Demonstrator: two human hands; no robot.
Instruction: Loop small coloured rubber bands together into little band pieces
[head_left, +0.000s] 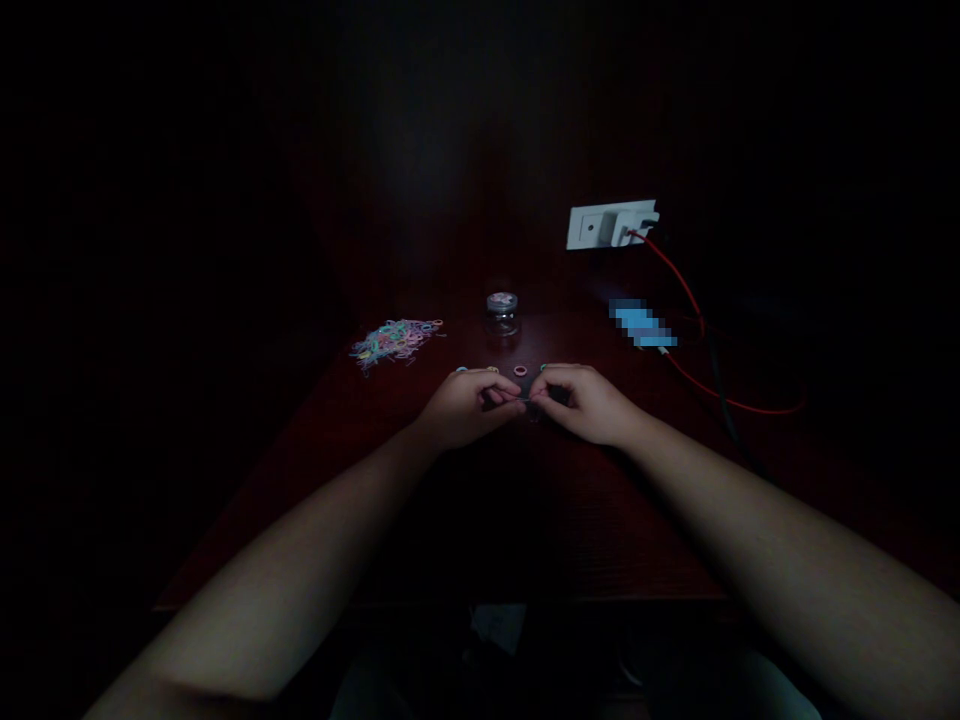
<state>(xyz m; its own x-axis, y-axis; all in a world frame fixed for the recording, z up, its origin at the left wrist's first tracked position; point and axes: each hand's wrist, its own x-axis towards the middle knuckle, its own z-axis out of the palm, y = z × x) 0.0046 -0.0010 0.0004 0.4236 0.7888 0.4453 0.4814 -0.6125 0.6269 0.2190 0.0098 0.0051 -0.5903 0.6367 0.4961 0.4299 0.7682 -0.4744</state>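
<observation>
My left hand (pixel 469 405) and my right hand (pixel 583 400) meet over the middle of the table, fingertips almost touching. Both are closed in a pinch. Stretched between them is a thin pale strand (pixel 523 400), perhaps a small rubber band; most of it is hidden by the fingers. Just beyond the hands lies a pink ring-shaped band (pixel 520 371). A yellow band (pixel 492 370), a blue band (pixel 461 370) and a green band (pixel 544 368) show partly behind my knuckles. To the left is a loose pile of thin coloured bands (pixel 396 342).
A small clear round jar (pixel 502 318) with a lid stands behind the hands. At right, a blurred blue phone-like screen (pixel 643 324) connects to a red cable (pixel 679 270) from a white wall socket (pixel 589 228). The dark red table (pixel 480 540) fades into darkness.
</observation>
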